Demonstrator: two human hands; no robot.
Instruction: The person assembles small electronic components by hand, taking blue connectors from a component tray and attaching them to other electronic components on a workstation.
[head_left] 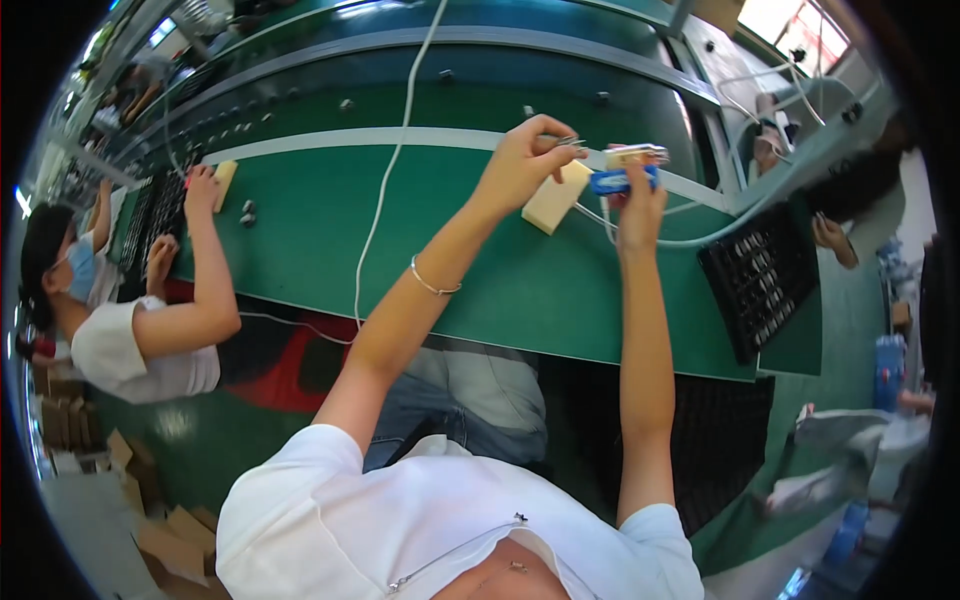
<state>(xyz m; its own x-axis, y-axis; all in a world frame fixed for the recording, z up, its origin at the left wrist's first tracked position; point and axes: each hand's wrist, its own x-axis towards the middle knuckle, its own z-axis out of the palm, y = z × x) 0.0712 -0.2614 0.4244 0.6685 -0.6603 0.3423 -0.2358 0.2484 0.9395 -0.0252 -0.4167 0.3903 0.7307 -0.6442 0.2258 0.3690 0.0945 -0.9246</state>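
My left hand (pixel 520 168) is raised over the far part of the green table, thumb and fingertips pinched together. A small, thin metallic piece (pixel 570 142) shows at those fingertips; its exact kind is too small to tell. Just to the right, my right hand (pixel 640 212) grips a blue device with a silver metal top (pixel 622 182), held upright off the table. White cable runs down beside it. Between and below the two hands sits a cream-coloured block (pixel 552 208), tilted in view and partly hidden behind my left fingers.
The green table (pixel 300 235) has a white cable (pixel 385 170) hanging across it. A black tray with several small parts (pixel 760 275) lies at the right end. On the left, a masked co-worker (pixel 150 330) works beside another black tray (pixel 150 225). Small parts (pixel 248 213) lie near that co-worker's hand.
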